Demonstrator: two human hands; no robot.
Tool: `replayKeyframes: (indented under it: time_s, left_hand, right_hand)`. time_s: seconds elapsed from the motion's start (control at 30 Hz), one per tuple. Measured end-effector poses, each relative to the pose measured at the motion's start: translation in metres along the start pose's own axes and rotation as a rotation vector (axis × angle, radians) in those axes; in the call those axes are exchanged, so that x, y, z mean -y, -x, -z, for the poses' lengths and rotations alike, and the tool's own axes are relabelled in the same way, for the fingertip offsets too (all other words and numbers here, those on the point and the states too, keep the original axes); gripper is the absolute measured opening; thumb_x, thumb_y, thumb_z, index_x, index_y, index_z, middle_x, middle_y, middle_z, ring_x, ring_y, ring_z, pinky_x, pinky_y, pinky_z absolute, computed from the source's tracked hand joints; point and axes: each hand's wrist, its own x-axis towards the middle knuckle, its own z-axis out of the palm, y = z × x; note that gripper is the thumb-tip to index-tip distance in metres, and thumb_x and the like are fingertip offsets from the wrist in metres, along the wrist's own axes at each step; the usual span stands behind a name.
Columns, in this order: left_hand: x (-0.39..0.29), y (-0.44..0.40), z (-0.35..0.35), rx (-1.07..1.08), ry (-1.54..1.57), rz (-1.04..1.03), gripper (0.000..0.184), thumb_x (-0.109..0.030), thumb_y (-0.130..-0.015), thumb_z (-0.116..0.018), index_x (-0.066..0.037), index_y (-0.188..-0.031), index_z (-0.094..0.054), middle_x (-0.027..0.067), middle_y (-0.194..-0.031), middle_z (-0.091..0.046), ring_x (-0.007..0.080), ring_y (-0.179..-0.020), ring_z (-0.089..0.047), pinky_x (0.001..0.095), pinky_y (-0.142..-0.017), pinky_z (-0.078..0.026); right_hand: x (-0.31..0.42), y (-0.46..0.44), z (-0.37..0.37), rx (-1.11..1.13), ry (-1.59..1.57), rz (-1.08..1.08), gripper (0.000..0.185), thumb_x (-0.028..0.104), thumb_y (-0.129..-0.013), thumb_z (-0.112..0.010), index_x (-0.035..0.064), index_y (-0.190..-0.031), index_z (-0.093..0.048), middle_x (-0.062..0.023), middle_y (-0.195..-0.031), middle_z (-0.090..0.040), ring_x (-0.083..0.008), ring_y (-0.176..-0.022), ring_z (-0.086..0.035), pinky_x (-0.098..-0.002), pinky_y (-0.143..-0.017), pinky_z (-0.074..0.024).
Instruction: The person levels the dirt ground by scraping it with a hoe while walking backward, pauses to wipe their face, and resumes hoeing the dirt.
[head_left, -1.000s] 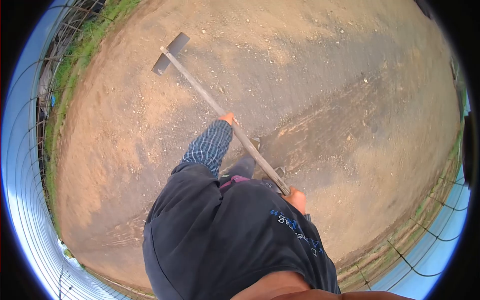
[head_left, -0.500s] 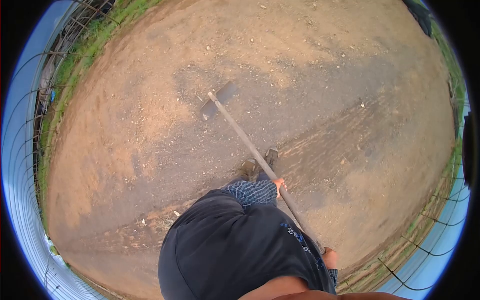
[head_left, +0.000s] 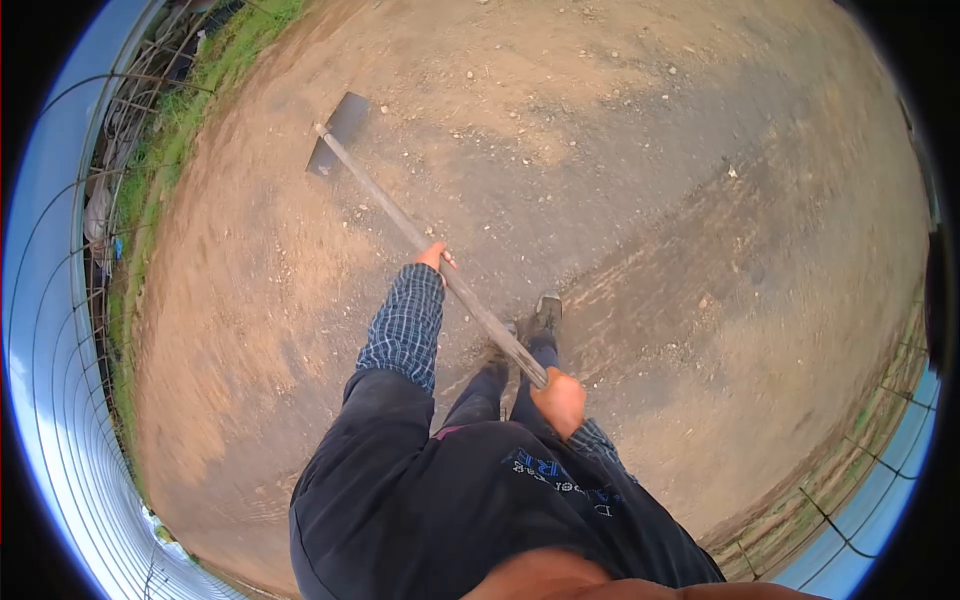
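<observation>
A long-handled hoe (head_left: 395,212) reaches from my body toward the upper left, its wooden handle slanting across the view. Its wide, flat metal blade (head_left: 345,122) is over the dirt at the far end; whether it touches the ground I cannot tell. My left hand (head_left: 435,257) is closed around the handle about midway, with that arm stretched forward in a checked sleeve. Close to my body, my right hand (head_left: 560,402) grips the near end of the handle.
Bare dirt ground (head_left: 640,420) with small stones spreads all around. My shoes (head_left: 546,312) stand below the handle. Grass (head_left: 185,125) and a wire fence (head_left: 85,185) edge the left side, with more wire fence (head_left: 830,515) at the lower right.
The hoe's blade has moved away from me, up and to the left. Both hands have gone forward with the handle, the right one coming from beside my body to in front of it.
</observation>
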Motion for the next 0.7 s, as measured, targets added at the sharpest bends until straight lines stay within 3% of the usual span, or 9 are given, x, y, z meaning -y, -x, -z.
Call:
replayKeyframes:
  time_s: [0.03, 0.17, 0.2, 0.23, 0.33, 0.47, 0.5, 0.6, 0.7]
  left_hand:
    - [0.017, -0.001, -0.013, -0.023, 0.076, 0.056, 0.025, -0.024, -0.075, -0.052, -0.007, -0.059, -0.047, 0.0085, -0.052, -0.046, 0.0203, -0.047, -0.048, 0.0341, -0.048, -0.041]
    - [0.121, 0.04, -0.066, 0.039, -0.029, 0.162, 0.03, -0.027, -0.071, -0.048, 0.0, -0.061, -0.053, 0.0132, -0.054, -0.052, 0.0251, -0.053, -0.048, 0.038, -0.052, -0.039]
    - [0.156, 0.036, -0.07, 0.194, -0.127, 0.243, 0.031, -0.027, -0.071, -0.048, 0.001, -0.059, -0.054, 0.013, -0.055, -0.055, 0.0251, -0.052, -0.049, 0.0371, -0.053, -0.04]
    - [0.207, 0.017, -0.075, 0.28, -0.096, 0.244, 0.029, -0.026, -0.071, -0.05, 0.001, -0.062, -0.056, 0.0124, -0.059, -0.057, 0.025, -0.05, -0.05, 0.0362, -0.053, -0.04]
    - [0.255, 0.079, -0.113, 0.16, 0.103, 0.351, 0.009, -0.011, -0.074, -0.053, -0.002, -0.072, -0.049, 0.0105, -0.06, -0.049, 0.0239, -0.053, -0.051, 0.0379, -0.048, -0.043]
    - [0.25, 0.084, -0.131, 0.094, 0.082, 0.444, 0.01, -0.006, -0.074, -0.055, 0.001, -0.072, -0.048, 0.0103, -0.061, -0.048, 0.0217, -0.051, -0.049, 0.0358, -0.048, -0.044]
    - [0.242, 0.071, -0.134, 0.052, 0.053, 0.442, 0.012, -0.006, -0.074, -0.056, 0.002, -0.072, -0.047, 0.0104, -0.061, -0.048, 0.0214, -0.051, -0.047, 0.0357, -0.048, -0.044]
    - [0.203, 0.019, -0.137, 0.063, 0.047, 0.372, 0.012, -0.008, -0.076, -0.054, 0.001, -0.072, -0.047, 0.0106, -0.06, -0.047, 0.0215, -0.05, -0.047, 0.0343, -0.048, -0.043]
    - [0.124, -0.046, -0.13, 0.121, 0.007, 0.158, 0.016, -0.012, -0.079, -0.048, -0.001, -0.067, -0.048, 0.0116, -0.058, -0.048, 0.021, -0.051, -0.047, 0.0322, -0.049, -0.041]
  right_hand:
    - [-0.024, 0.004, 0.001, -0.019, 0.005, 0.008, 0.022, 0.026, -0.066, -0.06, 0.0057, -0.074, -0.058, -0.0182, -0.071, -0.058, -0.0357, -0.069, -0.057, -0.0425, -0.062, -0.0459]
    - [-0.122, 0.058, 0.025, 0.049, 0.031, -0.126, 0.026, 0.026, -0.062, -0.061, 0.0034, -0.074, -0.056, -0.0202, -0.069, -0.058, -0.0353, -0.067, -0.058, -0.0418, -0.06, -0.0459]
    - [-0.135, 0.078, 0.037, 0.089, 0.068, -0.228, 0.026, 0.026, -0.063, -0.061, 0.0034, -0.076, -0.057, -0.0206, -0.07, -0.058, -0.0351, -0.068, -0.058, -0.0416, -0.061, -0.0457]
    - [-0.156, 0.098, 0.044, 0.108, 0.081, -0.262, 0.027, 0.027, -0.062, -0.061, 0.0032, -0.074, -0.057, -0.0207, -0.068, -0.058, -0.0347, -0.068, -0.058, -0.0416, -0.06, -0.0457]
    - [-0.219, 0.154, 0.043, 0.029, -0.014, -0.294, 0.033, 0.032, -0.059, -0.067, 0.0027, -0.071, -0.059, -0.0205, -0.064, -0.057, -0.0337, -0.065, -0.059, -0.0395, -0.056, -0.0457]
    - [-0.194, 0.15, 0.062, 0.056, -0.038, -0.406, 0.04, 0.037, -0.057, -0.07, 0.0027, -0.073, -0.059, -0.0194, -0.064, -0.057, -0.0338, -0.066, -0.059, -0.0392, -0.057, -0.0454]
    - [-0.205, 0.139, 0.044, 0.047, -0.166, -0.657, 0.037, 0.034, -0.058, -0.068, 0.0023, -0.074, -0.059, -0.0188, -0.065, -0.058, -0.0337, -0.067, -0.059, -0.0395, -0.059, -0.0455]
    - [-0.173, 0.076, 0.03, 0.123, 0.035, -0.379, 0.034, 0.03, -0.06, -0.065, 0.0017, -0.078, -0.059, -0.0194, -0.07, -0.059, -0.0344, -0.071, -0.059, -0.0398, -0.061, -0.0461]
    - [-0.119, -0.006, 0.018, 0.125, -0.049, -0.277, 0.034, 0.026, -0.06, -0.063, -0.001, -0.08, -0.06, -0.0233, -0.072, -0.058, -0.0364, -0.074, -0.058, -0.0406, -0.065, -0.0462]
